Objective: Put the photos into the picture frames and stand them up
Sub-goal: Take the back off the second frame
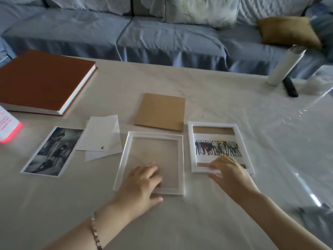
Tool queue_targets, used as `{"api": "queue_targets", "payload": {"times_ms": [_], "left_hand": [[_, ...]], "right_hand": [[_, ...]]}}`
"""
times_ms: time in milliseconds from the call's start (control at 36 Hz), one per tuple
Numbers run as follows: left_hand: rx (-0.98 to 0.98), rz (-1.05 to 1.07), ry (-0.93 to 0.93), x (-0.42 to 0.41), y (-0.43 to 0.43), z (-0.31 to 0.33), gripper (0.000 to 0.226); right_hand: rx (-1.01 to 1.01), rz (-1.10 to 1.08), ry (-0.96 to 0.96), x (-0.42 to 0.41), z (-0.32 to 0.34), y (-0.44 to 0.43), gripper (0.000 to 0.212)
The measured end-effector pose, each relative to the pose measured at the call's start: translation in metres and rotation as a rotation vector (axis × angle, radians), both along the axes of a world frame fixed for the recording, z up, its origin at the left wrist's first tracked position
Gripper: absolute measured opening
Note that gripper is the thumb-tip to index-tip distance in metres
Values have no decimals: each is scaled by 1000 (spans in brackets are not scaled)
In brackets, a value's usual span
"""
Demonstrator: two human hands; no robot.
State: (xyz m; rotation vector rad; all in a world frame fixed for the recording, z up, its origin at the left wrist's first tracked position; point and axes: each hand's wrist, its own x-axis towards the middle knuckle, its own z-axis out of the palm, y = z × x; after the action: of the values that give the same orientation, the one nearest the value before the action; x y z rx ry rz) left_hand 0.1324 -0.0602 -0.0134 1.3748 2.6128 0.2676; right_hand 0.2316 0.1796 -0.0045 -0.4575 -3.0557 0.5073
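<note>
An empty white picture frame (152,139) lies flat in the middle of the table. My left hand (141,184) rests on its lower part, fingers spread on the clear pane and thumb at the bottom rail. To the right lies a second white frame (214,125) with a colour group photo (216,147) inside it. My right hand (232,175) touches that frame's lower edge, fingers apart. A black-and-white photo (52,151) lies flat at the left. A brown cardboard backing (160,111) lies behind the empty frame.
Two white paper sheets (100,136) lie between the black-and-white photo and the empty frame. A large brown album (41,80) sits at the back left, a white bottle (284,66) and a dark remote (290,87) at the back right. A blue sofa (162,37) is behind the table.
</note>
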Motion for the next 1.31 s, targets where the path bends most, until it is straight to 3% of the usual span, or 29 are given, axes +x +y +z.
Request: {"api": "queue_targets", "payload": {"times_ms": [250,361,444,556,694,778,833,889,1083,1167,1222,1306], "left_hand": [[185,64,145,-10,-2,-12,39],[212,104,142,-18,1,-10,38],[236,122,95,-18,9,-4,34],[512,253,-325,-12,32,21,11],[741,655,-1236,-11,76,54,11],[774,665,-1378,-12,88,56,10],[761,645,-1367,-14,89,52,18],[670,641,-1232,-17,89,51,23],[667,720,-721,-42,69,74,6],[711,728,-891,-47,65,82,11],[743,712,-1013,-49,68,86,9],[814,489,-930,-55,76,93,28]], "right_hand": [[81,50,58,1,-16,11,17],[197,141,140,3,-12,13,30],[173,172,206,7,-1,17,25],[-25,220,291,11,26,16,15],[-324,236,407,15,58,5,10],[-398,233,436,15,64,0,9],[-460,186,443,14,66,-3,7],[-511,135,451,13,70,-5,7],[-718,-67,503,14,81,1,10],[-858,-153,579,10,86,2,28],[-901,-168,588,7,87,3,29],[-898,-113,554,4,84,3,19]]}}
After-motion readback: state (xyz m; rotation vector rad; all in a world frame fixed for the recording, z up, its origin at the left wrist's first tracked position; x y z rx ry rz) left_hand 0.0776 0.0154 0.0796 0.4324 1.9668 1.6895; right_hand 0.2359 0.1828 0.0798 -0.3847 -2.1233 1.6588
